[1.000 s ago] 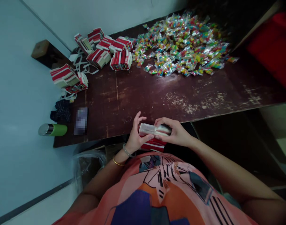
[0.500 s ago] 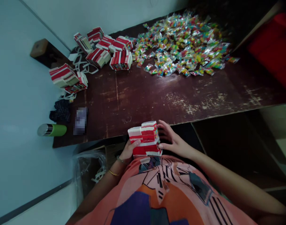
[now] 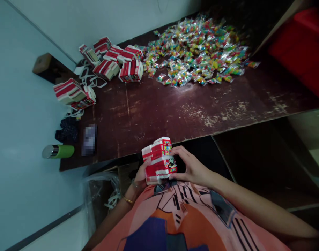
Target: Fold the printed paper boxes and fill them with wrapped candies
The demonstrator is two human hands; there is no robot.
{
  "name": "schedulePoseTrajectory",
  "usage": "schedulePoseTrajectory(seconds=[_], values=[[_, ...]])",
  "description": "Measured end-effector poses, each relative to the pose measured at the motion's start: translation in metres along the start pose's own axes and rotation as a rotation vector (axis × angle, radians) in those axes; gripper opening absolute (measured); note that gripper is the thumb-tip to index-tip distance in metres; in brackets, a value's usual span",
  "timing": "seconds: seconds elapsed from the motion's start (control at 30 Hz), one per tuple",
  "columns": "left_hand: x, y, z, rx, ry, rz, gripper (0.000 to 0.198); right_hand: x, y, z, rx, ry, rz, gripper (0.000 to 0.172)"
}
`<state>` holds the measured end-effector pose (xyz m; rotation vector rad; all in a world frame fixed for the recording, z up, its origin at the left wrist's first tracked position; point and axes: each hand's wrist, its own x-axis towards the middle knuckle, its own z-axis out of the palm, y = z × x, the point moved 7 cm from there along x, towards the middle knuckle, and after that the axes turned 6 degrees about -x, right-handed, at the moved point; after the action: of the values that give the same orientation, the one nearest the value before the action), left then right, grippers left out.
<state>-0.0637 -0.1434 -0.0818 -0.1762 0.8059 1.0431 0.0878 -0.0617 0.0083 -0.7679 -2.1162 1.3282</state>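
A stack of folded red-and-white cartons (image 3: 157, 161) is held in front of my body, just off the table's near edge. My left hand (image 3: 141, 174) is closed around its left side, the thumb lying over the top. At the other end, my right hand (image 3: 192, 166) is curled with fingertips against the upper part and the thumb against the lower part of the stack. Colourful printing with a dark cartoon figure shows on the end facing my right hand. The cartons at the bottom are partly hidden by my shirt and hands.
On the dark worn table (image 3: 159, 111) lies a wide heap of wrapped candies (image 3: 196, 52). More carton stacks (image 3: 107, 69) and white straps (image 3: 90, 78) are at the back left. A green bottle (image 3: 65, 151), dark cloth (image 3: 67, 129) and blurred item (image 3: 89, 139) lie left.
The carton stack has turned so its printed end shows more, and sits slightly lower and left. My right hand's fingers have closed in on that end. The view has shifted a little.
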Motion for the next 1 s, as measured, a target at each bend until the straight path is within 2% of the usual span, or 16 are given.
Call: schedulePoseTrajectory(seconds=[0.23, 0.4, 0.5, 0.67, 0.77, 0.9, 1.0], values=[[-0.005, -0.007, 0.001, 0.023, 0.08, 0.007, 0.051, -0.011, 0.001, 0.008, -0.048, 0.067, 0.011, 0.049], [-0.011, -0.003, 0.013, 0.107, 0.105, 0.006, 0.043, -0.012, 0.0, 0.0, -0.059, 0.048, -0.002, 0.069], [-0.013, 0.0, 0.017, 0.167, 0.136, 0.036, 0.045, -0.01, -0.002, -0.005, -0.059, 0.066, 0.0, 0.058], [-0.016, 0.0, 0.013, 0.253, 0.185, 0.091, 0.047, -0.009, -0.006, 0.001, -0.066, -0.023, -0.013, 0.043], [-0.025, -0.003, 0.013, 0.298, 0.16, 0.114, 0.046, -0.01, -0.01, 0.004, -0.081, -0.07, -0.032, 0.037], [-0.038, -0.006, 0.017, 0.338, 0.063, 0.098, 0.044, -0.014, -0.016, 0.008, -0.11, -0.172, -0.092, 0.033], [-0.039, -0.003, 0.015, 0.317, 0.062, 0.105, 0.044, -0.017, -0.009, 0.01, -0.041, -0.154, -0.087, 0.04]])
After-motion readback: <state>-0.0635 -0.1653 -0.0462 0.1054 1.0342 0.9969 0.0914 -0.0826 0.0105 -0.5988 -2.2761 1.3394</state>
